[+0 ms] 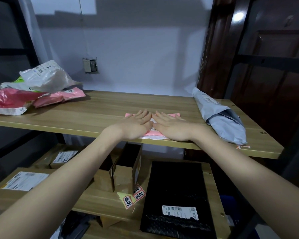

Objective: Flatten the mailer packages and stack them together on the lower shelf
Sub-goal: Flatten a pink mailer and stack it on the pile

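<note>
A small pink mailer [175, 115] lies flat near the front edge of the upper wooden shelf [97, 111]. My left hand [136, 124] and my right hand [171, 125] rest palm-down on it, side by side with fingers extended, and they hide most of it. At the shelf's far left sits a crumpled pile: a white mailer [45, 76], a pink mailer [62, 96] and a red mailer [9, 100]. A grey-blue mailer [221, 118] lies along the right side. On the lower shelf [97, 199] lies a flat black bubble mailer [176, 192] with a white label.
The lower shelf also holds cardboard boxes [123, 169], a labelled brown box [24, 180] at left, and pink stickers [133, 197]. A wall socket [90, 65] sits on the white wall behind. Black frame posts stand at both sides, and a dark wooden door [266, 66] is at right.
</note>
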A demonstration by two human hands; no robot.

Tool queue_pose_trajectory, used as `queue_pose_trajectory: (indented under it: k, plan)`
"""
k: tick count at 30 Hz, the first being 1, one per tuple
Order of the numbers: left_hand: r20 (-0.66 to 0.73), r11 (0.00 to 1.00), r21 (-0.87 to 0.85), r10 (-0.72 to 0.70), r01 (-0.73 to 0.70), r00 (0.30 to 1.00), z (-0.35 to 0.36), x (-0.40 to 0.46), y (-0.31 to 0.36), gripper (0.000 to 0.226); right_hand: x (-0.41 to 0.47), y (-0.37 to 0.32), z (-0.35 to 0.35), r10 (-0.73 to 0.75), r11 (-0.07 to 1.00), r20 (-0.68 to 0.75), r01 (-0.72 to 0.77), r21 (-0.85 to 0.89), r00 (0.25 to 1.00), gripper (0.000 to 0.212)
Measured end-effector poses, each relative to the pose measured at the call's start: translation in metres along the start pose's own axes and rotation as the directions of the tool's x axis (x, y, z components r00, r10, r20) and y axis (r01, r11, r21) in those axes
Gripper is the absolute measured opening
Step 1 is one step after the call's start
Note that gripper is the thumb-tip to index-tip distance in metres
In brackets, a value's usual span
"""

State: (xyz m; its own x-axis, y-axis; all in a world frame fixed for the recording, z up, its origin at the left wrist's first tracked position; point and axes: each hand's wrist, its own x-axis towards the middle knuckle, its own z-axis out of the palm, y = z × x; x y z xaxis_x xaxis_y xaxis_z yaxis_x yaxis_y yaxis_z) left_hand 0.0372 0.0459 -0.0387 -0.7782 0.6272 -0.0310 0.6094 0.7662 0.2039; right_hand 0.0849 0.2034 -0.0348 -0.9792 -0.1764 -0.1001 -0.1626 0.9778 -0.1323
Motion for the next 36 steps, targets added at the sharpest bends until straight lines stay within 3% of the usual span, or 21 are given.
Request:
queue_pose_trajectory:
  k: [3,5,8,10,15,17,20,22,26,28,30,33,34,36]
  plan:
    - [-0.082,0.992,-0.124,0.007,-0.017,0.997,0.002,-0.004,-0.003,0.058,-0.005,-0.003,0.000,-0.007,0.999,-0.066,0.009,0.031,0.998,0.055]
    - [-0.215,0.962,-0.251,0.052,-0.107,0.975,0.002,-0.008,-0.005,0.060,-0.010,-0.004,0.000,-0.013,0.997,-0.181,0.026,0.070,0.983,0.054]
    - [-0.410,0.912,-0.321,0.111,-0.257,0.905,0.000,-0.023,-0.007,0.060,-0.019,-0.007,0.001,-0.053,0.998,-0.446,0.040,-0.039,0.893,0.047]
    - [-0.419,0.917,-0.290,0.137,-0.275,0.898,0.000,-0.039,-0.013,0.069,-0.029,-0.010,0.003,-0.101,0.994,-0.531,0.065,-0.085,0.841,0.044]
    - [-0.275,0.965,-0.045,0.236,-0.257,0.932,0.010,-0.074,-0.033,0.082,-0.059,-0.021,0.015,-0.176,0.983,-0.417,0.132,-0.131,0.892,0.054]
    - [-0.360,0.955,0.030,0.285,-0.294,0.888,0.013,-0.081,-0.035,0.063,-0.070,-0.023,0.020,-0.196,0.971,-0.389,0.122,-0.205,0.900,0.060]
    - [-0.479,0.924,-0.020,0.326,-0.382,0.815,0.011,-0.095,-0.029,0.037,-0.079,-0.025,0.028,-0.251,0.955,-0.425,0.149,-0.258,0.870,0.051]
    - [-0.462,0.899,-0.164,0.293,-0.406,0.837,0.011,-0.109,-0.018,0.036,-0.085,-0.025,0.032,-0.306,0.944,-0.485,0.193,-0.268,0.819,0.039]
    - [-0.202,0.881,-0.339,0.274,-0.330,0.940,0.017,-0.130,0.001,0.051,-0.095,-0.023,0.044,-0.400,0.912,-0.610,0.234,-0.336,0.684,0.028]
    - [-0.247,0.891,-0.328,0.240,-0.314,0.939,0.025,-0.131,0.000,0.038,-0.099,-0.019,0.056,-0.429,0.901,-0.623,0.265,-0.343,0.654,0.035]
    - [-0.387,0.926,-0.268,0.149,-0.266,0.910,0.036,-0.127,-0.008,0.038,-0.102,-0.010,0.069,-0.454,0.891,-0.619,0.308,-0.334,0.641,0.041]
    - [-0.513,0.932,-0.353,-0.117,-0.084,0.851,0.057,-0.116,-0.020,0.041,-0.106,0.003,0.086,-0.434,0.899,-0.618,0.357,-0.253,0.656,0.045]
    - [-0.440,0.882,-0.470,-0.219,-0.015,0.871,0.063,-0.112,-0.022,0.041,-0.107,0.007,0.091,-0.415,0.907,-0.619,0.358,-0.222,0.667,0.046]
    - [-0.106,0.684,-0.718,-0.288,0.127,0.952,0.074,-0.104,-0.020,0.042,-0.108,0.012,0.101,-0.378,0.921,-0.615,0.351,-0.172,0.692,0.046]
